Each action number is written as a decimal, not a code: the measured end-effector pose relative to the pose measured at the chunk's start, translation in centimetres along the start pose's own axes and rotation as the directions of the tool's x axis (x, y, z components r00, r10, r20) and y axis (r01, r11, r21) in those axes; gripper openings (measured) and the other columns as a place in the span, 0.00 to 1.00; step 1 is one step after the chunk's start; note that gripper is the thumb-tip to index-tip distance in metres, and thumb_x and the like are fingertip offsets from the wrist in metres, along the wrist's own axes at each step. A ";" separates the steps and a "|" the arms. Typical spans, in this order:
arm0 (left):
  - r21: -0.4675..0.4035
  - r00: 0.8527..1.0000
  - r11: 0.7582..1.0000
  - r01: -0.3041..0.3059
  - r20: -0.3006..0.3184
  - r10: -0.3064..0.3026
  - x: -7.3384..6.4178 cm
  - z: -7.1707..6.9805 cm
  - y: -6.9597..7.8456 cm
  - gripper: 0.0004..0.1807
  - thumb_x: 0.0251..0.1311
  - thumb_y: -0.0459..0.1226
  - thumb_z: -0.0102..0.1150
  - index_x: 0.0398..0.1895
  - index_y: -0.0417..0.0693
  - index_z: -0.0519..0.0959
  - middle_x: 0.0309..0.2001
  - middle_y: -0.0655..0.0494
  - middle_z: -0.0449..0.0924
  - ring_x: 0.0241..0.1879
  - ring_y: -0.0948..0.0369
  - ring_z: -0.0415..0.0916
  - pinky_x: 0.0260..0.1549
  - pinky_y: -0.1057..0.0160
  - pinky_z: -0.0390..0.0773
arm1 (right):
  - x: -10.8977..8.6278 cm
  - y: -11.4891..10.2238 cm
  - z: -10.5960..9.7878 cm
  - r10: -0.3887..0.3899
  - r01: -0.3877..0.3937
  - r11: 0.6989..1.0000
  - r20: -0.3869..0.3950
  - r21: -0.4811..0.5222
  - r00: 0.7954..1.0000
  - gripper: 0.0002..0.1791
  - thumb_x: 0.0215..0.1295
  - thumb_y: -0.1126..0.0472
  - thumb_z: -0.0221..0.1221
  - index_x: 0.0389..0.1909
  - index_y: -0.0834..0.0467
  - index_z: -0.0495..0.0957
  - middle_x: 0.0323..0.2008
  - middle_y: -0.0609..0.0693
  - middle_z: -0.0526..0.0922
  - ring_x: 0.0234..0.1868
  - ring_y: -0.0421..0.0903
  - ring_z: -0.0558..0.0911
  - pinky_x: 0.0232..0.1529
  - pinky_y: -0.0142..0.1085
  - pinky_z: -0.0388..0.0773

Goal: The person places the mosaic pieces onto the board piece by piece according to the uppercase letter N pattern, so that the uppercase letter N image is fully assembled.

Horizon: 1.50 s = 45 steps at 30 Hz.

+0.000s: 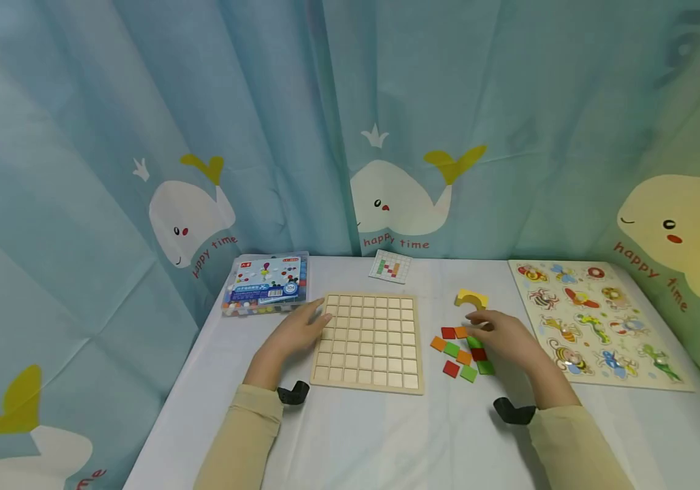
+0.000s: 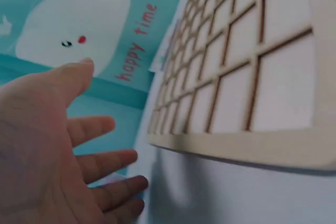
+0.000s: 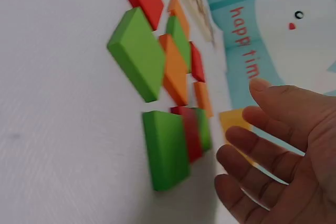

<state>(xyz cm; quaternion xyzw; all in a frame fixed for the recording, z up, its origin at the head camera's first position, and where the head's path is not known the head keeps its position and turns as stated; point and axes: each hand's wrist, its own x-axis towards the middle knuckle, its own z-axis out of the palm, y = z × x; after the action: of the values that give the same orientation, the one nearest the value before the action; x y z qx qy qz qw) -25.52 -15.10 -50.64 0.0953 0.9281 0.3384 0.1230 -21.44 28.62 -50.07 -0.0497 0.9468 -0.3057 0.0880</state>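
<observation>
Soft, diffuse light fills the head view; the counter [image 1: 356, 435] looks pale and bright, with a grey shadow beside the right sleeve [image 1: 576, 449]. The wide lens seems to stretch the curtain [image 1: 496, 75] toward the edges, and the fine print on the plastic box [image 1: 264, 282] is too small to read. Both wrist views are dimmer and duller: the grid board [image 2: 223, 72] is blurred above a smudged shadow, and the coloured tiles [image 3: 139, 53] look slightly soft.

The pale gridded board [image 1: 366, 345] lies flat; right of it, square red, orange and green tiles [image 1: 452, 349] lie clustered.
</observation>
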 end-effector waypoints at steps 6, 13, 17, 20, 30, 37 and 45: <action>0.020 0.998 0.998 -0.056 -0.021 0.057 0.7 0.8 -1.7 0.31 0.74 0.55 0.44 0.76 0.55 0.62 0.75 0.48 0.62 0.75 0.45 0.56 0.75 0.41 0.54 | 1.4 0.9 0.8 0.001 -0.002 1.000 0.027 0.025 1.000 0.21 0.68 0.52 0.61 0.58 0.58 0.79 0.49 0.57 0.81 0.47 0.51 0.77 0.48 0.44 0.80; 0.095 0.982 0.978 -0.184 0.049 0.181 0.8 1.1 -3.8 0.30 0.70 0.51 0.54 0.73 0.56 0.66 0.76 0.52 0.59 0.77 0.47 0.51 0.75 0.42 0.53 | 2.3 1.5 1.4 -0.058 0.058 0.998 0.024 0.032 0.998 0.16 0.64 0.54 0.65 0.50 0.56 0.82 0.47 0.56 0.79 0.46 0.52 0.74 0.49 0.46 0.75; 0.120 0.974 0.969 -0.217 0.096 0.207 0.7 1.1 -4.3 0.36 0.64 0.54 0.60 0.74 0.59 0.65 0.78 0.53 0.53 0.78 0.47 0.46 0.75 0.40 0.53 | 2.5 1.6 1.7 -0.049 0.049 0.998 0.024 0.034 0.998 0.14 0.63 0.55 0.65 0.47 0.56 0.82 0.44 0.55 0.78 0.45 0.52 0.73 0.47 0.44 0.74; 0.149 0.972 0.963 -0.225 0.099 0.212 0.7 1.1 -4.4 0.38 0.62 0.56 0.62 0.74 0.60 0.64 0.78 0.54 0.52 0.78 0.47 0.45 0.74 0.40 0.55 | 2.7 1.5 1.9 -0.026 0.025 0.999 0.030 0.033 0.999 0.13 0.63 0.56 0.65 0.46 0.55 0.81 0.42 0.55 0.76 0.44 0.51 0.72 0.45 0.41 0.73; 0.189 0.974 0.955 -0.228 0.052 0.222 0.8 1.7 -4.4 0.38 0.60 0.59 0.62 0.72 0.61 0.67 0.77 0.55 0.56 0.77 0.46 0.46 0.74 0.40 0.54 | 2.9 1.4 2.1 -0.007 0.007 1.000 0.011 0.020 1.000 0.13 0.62 0.52 0.66 0.42 0.56 0.80 0.39 0.53 0.75 0.43 0.50 0.72 0.42 0.39 0.71; 0.200 0.970 0.950 -0.241 0.033 0.239 0.7 2.0 -4.4 0.38 0.60 0.59 0.62 0.72 0.61 0.66 0.77 0.55 0.56 0.78 0.45 0.46 0.74 0.37 0.52 | 2.7 1.3 2.0 -0.026 0.026 1.000 -0.026 -0.002 0.999 0.16 0.61 0.50 0.68 0.41 0.57 0.80 0.39 0.53 0.77 0.41 0.50 0.73 0.42 0.40 0.73; 0.221 0.964 0.939 -0.263 0.017 0.266 0.8 2.3 -4.6 0.38 0.60 0.60 0.61 0.73 0.61 0.66 0.76 0.56 0.57 0.77 0.46 0.47 0.73 0.37 0.54 | 2.5 1.0 1.2 -0.016 0.016 1.000 -0.025 -0.022 1.000 0.17 0.61 0.49 0.68 0.42 0.57 0.80 0.39 0.53 0.77 0.39 0.49 0.73 0.39 0.37 0.73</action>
<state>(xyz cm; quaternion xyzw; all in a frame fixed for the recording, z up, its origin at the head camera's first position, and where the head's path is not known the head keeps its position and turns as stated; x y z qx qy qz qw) -26.04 -16.98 -55.49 0.2299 0.9395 0.2470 0.0589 -23.68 28.37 -52.01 -0.0545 0.9506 -0.2966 0.0730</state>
